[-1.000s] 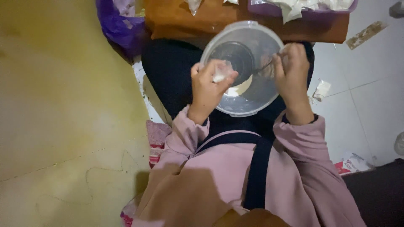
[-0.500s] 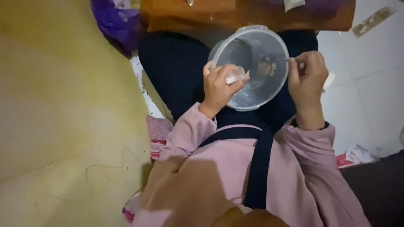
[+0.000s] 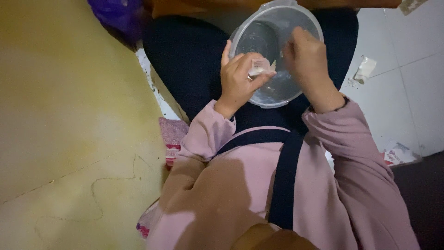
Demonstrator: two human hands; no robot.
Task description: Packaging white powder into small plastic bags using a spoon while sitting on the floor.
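A clear round plastic bowl rests on my lap over dark trousers. My left hand hovers over its near rim, pinching a small white piece between thumb and fingers. My right hand is over the bowl just to the right, fingers curled shut, knuckles up, its fingertips close to the white piece. The thin tool it held a moment ago is hidden under the fingers. Both sleeves are pink.
A yellowish wall or floor surface fills the left. White floor tiles lie to the right with a scrap of paper. A purple bag and a brown board sit at the top. A patterned cloth lies by my left elbow.
The view has shifted down and closer. My right hand moved left, in over the bowl and toward the white piece in my left hand; the thin tool is no longer visible.
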